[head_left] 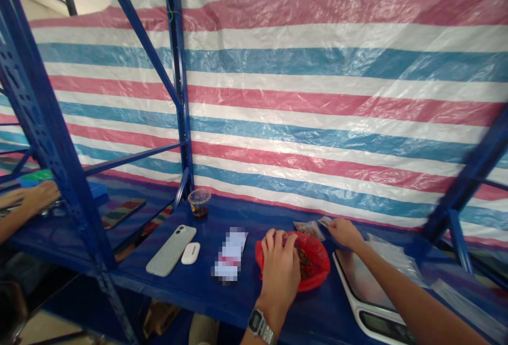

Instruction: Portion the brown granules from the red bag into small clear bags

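A phone (170, 250) and cup (199, 203) lie left, a scale (369, 292) right. Left hand (281, 265) curls into the red bag (317, 268), grip unclear; right hand (344, 231) pinches a clear packet (308, 227).

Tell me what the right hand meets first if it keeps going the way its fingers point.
The small clear bag, which the right hand seems to pinch; beyond, the striped tarp, depth unclear.

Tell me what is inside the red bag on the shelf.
In the red bag, dark brown loose pieces show at the open mouth. The left hand lies over most of the opening, so what they are and how many is hidden.
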### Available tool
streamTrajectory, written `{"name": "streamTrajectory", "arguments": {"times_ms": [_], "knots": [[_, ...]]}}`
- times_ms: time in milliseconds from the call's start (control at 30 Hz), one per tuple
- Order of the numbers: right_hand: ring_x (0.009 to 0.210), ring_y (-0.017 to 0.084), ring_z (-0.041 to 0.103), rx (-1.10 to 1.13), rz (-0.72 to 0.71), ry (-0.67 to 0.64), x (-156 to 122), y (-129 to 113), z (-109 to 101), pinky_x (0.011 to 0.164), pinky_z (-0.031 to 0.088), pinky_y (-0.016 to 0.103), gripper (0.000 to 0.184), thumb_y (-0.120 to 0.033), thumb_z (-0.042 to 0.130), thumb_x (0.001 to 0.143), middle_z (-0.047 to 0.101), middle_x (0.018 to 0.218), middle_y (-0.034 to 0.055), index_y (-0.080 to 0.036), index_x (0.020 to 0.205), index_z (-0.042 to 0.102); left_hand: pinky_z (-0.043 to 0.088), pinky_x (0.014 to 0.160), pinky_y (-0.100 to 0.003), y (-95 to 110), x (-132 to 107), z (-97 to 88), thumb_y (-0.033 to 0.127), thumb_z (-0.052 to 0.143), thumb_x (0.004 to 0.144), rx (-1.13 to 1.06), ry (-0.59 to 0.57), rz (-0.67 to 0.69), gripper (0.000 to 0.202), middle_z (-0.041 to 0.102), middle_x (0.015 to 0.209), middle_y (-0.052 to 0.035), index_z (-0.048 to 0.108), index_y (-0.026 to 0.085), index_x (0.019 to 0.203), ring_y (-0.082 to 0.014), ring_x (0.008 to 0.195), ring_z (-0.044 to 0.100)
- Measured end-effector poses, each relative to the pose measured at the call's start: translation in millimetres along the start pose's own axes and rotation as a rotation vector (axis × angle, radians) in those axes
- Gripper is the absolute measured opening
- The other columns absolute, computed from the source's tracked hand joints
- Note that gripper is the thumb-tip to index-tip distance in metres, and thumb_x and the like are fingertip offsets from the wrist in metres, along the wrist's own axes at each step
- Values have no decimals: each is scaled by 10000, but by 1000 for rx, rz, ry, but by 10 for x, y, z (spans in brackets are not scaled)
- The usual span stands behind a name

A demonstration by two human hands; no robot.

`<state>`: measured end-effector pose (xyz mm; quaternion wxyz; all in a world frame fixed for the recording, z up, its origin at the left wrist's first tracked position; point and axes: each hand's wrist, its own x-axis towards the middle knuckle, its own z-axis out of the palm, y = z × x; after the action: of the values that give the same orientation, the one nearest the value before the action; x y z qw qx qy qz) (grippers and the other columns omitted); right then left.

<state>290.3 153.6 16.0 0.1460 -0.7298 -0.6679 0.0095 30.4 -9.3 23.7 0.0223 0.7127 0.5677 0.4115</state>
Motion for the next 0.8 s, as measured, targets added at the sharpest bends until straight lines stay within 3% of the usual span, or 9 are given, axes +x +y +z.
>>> {"name": "streamTrajectory", "arguments": {"times_ms": [100,167,233,333,433,600,800], "knots": [[809,289,745,94,98,93,-115,-31,-188,667,482,300,479,-467,448,964,781,822,154,-145,860,787,477,983,-454,-20,26,-26,98,475,968,-66,-11,14,351,685,1156,-56,679,278,1190,-262,1135,567],[834,270,749,235,122,177,-363,-141,-261,684,508,286,574,-522,345,990,799,924,132,-154,978,784,494,952,-433,2,45,-25,144,460,993,-200,-25,5,312,704,1101,-55,689,274,1160,-247,1057,610],[821,275,743,647,84,317,-736,-344,-263,706,536,301,545,-600,470,931,802,960,119,-159,1026,774,522,890,-386,54,64,5,228,477,1012,-431,-46,-44,256,720,1048,-57,690,257,1152,-222,959,650],[858,292,736,967,-114,261,-1322,-728,-179,787,576,360,479,-635,634,856,799,980,106,-194,994,764,538,773,-321,143,89,97,372,522,1007,-801,-75,-146,254,734,974,-58,676,210,1128,-193,834,679],[838,288,730,1067,-154,183,-1671,-989,-94,786,588,382,470,-633,639,880,793,998,118,-198,1011,757,526,754,-300,179,99,190,417,551,989,-946,-52,-199,254,732,927,-55,654,187,1021,-189,820,684],[856,272,720,1123,-209,80,-1759,-985,-56,842,578,386,449,-615,593,932,780,997,111,-200,1015,741,470,676,-268,107,65,217,444,550,989,-891,-134,-162,265,658,794,-5,592,199,895,-160,718,627],[723,221,671,1230,-193,18,-1764,-943,-47,735,553,331,423,-622,642,901,722,767,45,-202,879,693,446,661,-255,38,42,147,492,529,991,-943,-262,-122,302,569,764,23,552,206,896,-142,695,555]]}}
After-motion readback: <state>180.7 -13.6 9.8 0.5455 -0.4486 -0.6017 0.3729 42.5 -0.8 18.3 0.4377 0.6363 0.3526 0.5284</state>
